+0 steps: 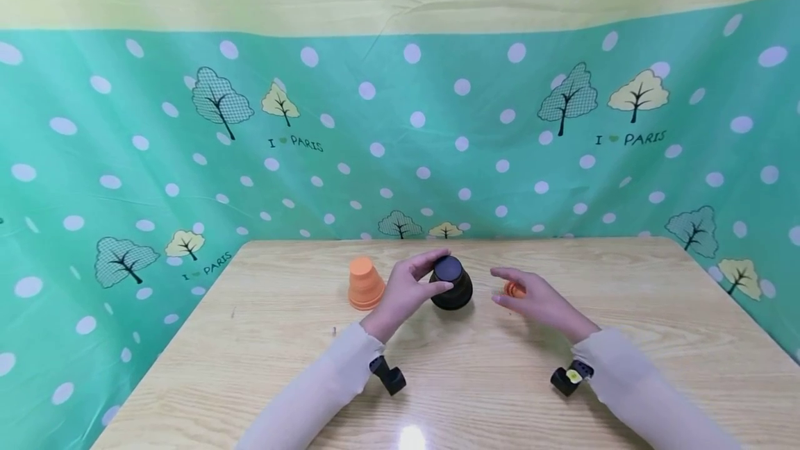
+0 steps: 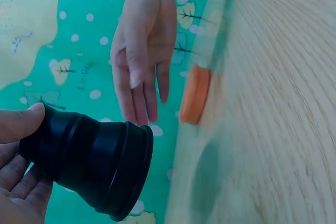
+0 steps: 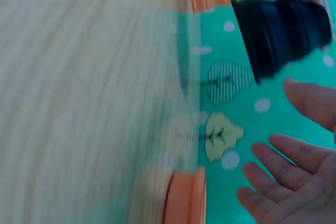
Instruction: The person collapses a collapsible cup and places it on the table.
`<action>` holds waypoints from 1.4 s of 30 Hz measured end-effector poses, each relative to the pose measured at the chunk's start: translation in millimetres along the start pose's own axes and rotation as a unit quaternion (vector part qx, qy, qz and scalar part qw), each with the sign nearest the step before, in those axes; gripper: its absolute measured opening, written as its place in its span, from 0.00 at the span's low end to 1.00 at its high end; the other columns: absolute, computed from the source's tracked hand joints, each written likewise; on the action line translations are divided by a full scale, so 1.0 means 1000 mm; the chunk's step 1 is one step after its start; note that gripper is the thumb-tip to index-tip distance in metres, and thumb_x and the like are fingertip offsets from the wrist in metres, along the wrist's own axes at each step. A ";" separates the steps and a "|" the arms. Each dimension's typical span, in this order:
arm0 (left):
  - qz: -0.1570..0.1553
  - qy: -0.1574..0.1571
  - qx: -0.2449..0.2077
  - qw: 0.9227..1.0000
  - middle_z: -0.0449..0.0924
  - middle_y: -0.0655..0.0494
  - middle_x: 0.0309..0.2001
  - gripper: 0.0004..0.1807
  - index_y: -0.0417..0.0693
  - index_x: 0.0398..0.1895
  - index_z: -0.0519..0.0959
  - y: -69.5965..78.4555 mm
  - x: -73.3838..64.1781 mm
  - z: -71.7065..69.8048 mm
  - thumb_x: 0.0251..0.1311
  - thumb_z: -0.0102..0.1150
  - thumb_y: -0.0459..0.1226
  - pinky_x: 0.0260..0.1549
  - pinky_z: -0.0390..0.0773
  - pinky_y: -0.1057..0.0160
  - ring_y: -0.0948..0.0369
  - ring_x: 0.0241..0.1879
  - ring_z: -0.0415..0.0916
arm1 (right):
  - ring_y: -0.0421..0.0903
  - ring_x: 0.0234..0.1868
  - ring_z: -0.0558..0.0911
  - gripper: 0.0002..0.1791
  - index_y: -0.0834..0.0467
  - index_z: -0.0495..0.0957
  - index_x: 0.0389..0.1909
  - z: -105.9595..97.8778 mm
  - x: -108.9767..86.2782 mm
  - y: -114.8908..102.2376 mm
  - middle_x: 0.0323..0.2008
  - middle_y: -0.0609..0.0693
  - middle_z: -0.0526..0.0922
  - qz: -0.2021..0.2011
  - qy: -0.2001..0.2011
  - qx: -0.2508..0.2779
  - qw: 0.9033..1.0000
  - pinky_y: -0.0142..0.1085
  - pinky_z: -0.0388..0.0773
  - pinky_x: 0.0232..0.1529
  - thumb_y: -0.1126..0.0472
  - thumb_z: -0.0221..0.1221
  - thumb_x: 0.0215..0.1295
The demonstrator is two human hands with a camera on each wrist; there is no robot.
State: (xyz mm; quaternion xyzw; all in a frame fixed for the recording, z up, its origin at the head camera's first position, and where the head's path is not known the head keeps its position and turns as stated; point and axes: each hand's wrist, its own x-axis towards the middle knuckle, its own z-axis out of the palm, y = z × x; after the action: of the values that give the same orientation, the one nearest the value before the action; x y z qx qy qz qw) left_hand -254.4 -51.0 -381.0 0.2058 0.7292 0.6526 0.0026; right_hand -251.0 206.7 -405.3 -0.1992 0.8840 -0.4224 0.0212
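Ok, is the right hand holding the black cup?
No, the left hand grips the black cup; the right hand holds nothing.

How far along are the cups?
Looks done: the tall orange cup, standing extended on the table. In hand: the black cup, also extended, held aloft by the left hand. Possibly left: setting that down, then extending the flat orange cup beside the empty right hand.
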 end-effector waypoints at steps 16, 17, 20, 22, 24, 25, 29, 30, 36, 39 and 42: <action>0.086 -0.027 0.025 0.996 0.77 0.51 0.57 0.29 0.44 0.59 0.75 0.014 -0.012 0.002 0.50 0.68 0.29 0.59 0.69 0.64 0.59 0.59 0.71 | 0.56 0.54 0.77 0.27 0.69 0.66 0.62 0.018 0.010 -0.027 0.57 0.65 0.74 -0.020 0.007 0.100 0.995 0.39 0.76 0.52 0.59 0.56 0.67; 0.091 -0.028 0.027 0.995 0.77 0.50 0.57 0.29 0.44 0.59 0.75 0.014 -0.012 0.002 0.50 0.68 0.29 0.59 0.69 0.63 0.59 0.59 0.71 | 0.56 0.54 0.78 0.27 0.70 0.66 0.63 0.018 0.011 -0.027 0.57 0.65 0.74 -0.018 0.005 0.110 0.994 0.39 0.76 0.52 0.60 0.56 0.67; 0.102 -0.028 0.034 0.994 0.77 0.49 0.57 0.29 0.42 0.58 0.75 0.014 -0.013 0.001 0.49 0.69 0.29 0.59 0.69 0.63 0.58 0.59 0.71 | 0.55 0.54 0.78 0.28 0.69 0.64 0.64 0.020 0.011 -0.028 0.58 0.66 0.73 -0.006 -0.004 0.140 0.990 0.35 0.77 0.51 0.60 0.57 0.67; 0.108 -0.029 0.038 0.993 0.77 0.48 0.56 0.29 0.42 0.58 0.76 0.013 -0.013 0.001 0.49 0.69 0.29 0.59 0.69 0.63 0.57 0.59 0.72 | 0.55 0.55 0.77 0.29 0.69 0.63 0.65 0.021 0.011 -0.027 0.59 0.66 0.72 0.006 -0.013 0.165 0.986 0.34 0.77 0.50 0.61 0.57 0.67; 0.109 -0.032 0.041 0.993 0.77 0.48 0.57 0.29 0.42 0.58 0.75 0.012 -0.013 0.001 0.49 0.69 0.29 0.59 0.69 0.63 0.57 0.59 0.72 | 0.56 0.55 0.77 0.30 0.70 0.62 0.65 0.022 0.011 -0.027 0.59 0.68 0.71 0.013 -0.019 0.192 0.981 0.34 0.77 0.50 0.61 0.57 0.67; 0.108 -0.032 0.041 0.993 0.77 0.48 0.57 0.29 0.42 0.58 0.75 0.012 -0.013 0.001 0.50 0.69 0.29 0.59 0.69 0.64 0.58 0.59 0.72 | 0.56 0.56 0.76 0.30 0.70 0.61 0.65 0.022 0.011 -0.026 0.60 0.68 0.69 0.017 -0.023 0.208 0.978 0.34 0.77 0.50 0.62 0.57 0.67; 0.103 -0.038 0.040 0.993 0.76 0.49 0.57 0.29 0.42 0.60 0.74 0.012 -0.012 0.001 0.51 0.68 0.30 0.59 0.69 0.64 0.57 0.59 0.71 | 0.54 0.56 0.76 0.29 0.71 0.60 0.65 0.024 0.012 -0.022 0.60 0.70 0.68 0.026 -0.030 0.257 0.966 0.36 0.77 0.51 0.64 0.56 0.67; 0.101 -0.039 0.038 0.993 0.76 0.48 0.58 0.30 0.42 0.60 0.74 0.012 -0.012 0.001 0.51 0.68 0.30 0.59 0.69 0.64 0.57 0.59 0.71 | 0.53 0.56 0.76 0.29 0.71 0.60 0.66 0.025 0.012 -0.022 0.61 0.70 0.67 0.027 -0.032 0.267 0.963 0.36 0.77 0.51 0.65 0.56 0.67; 0.082 -0.044 0.030 0.995 0.74 0.50 0.59 0.30 0.44 0.62 0.72 0.013 -0.012 0.001 0.52 0.67 0.30 0.59 0.68 0.64 0.57 0.60 0.70 | 0.44 0.51 0.78 0.32 0.71 0.58 0.66 0.026 0.012 -0.017 0.60 0.69 0.67 0.046 -0.035 0.312 0.948 0.36 0.76 0.52 0.65 0.57 0.66; 0.077 -0.049 0.026 0.995 0.73 0.49 0.60 0.30 0.44 0.62 0.72 0.012 -0.012 0.001 0.53 0.66 0.29 0.60 0.68 0.64 0.56 0.60 0.70 | 0.40 0.47 0.79 0.32 0.72 0.55 0.66 0.026 0.012 -0.013 0.54 0.62 0.71 0.056 -0.036 0.357 0.932 0.35 0.77 0.51 0.68 0.57 0.65; 0.078 -0.052 0.025 0.995 0.73 0.48 0.60 0.31 0.42 0.62 0.71 0.012 -0.011 0.000 0.52 0.66 0.28 0.59 0.68 0.64 0.56 0.61 0.69 | 0.40 0.46 0.79 0.31 0.72 0.54 0.64 0.025 0.014 -0.012 0.49 0.54 0.72 0.050 -0.036 0.404 0.913 0.34 0.77 0.50 0.71 0.56 0.64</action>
State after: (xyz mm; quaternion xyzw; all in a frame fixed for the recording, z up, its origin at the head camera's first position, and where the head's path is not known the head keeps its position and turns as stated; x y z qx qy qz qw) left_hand -240.5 -53.5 -372.2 0.2956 0.7257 0.6211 -0.0152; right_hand -254.7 176.4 -410.9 -0.1439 0.6458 -0.7341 0.1529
